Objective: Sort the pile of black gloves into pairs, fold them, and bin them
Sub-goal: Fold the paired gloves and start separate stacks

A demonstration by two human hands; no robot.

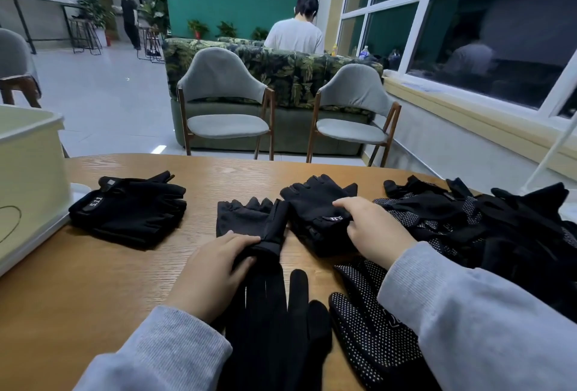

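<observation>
A pile of black gloves [487, 222], some with white dots, covers the right side of the wooden table [103, 268]. A folded fingerless pair [131, 209] lies at the left near the cream bin [28, 178]. In the middle lies a flat fingerless glove [246, 215]; my left hand [218, 262] grips its cuff end. My right hand [371, 228] pinches the wrist strap of another fingerless glove [315, 203]. A full-finger black glove [274, 322] and a dotted glove [368, 325] lie near the front edge between my sleeves.
Two grey chairs [224, 103] stand beyond the table's far edge, with a patterned sofa behind them. A person in a white shirt [295, 34] sits with their back turned; another person stands far left. A window runs along the right.
</observation>
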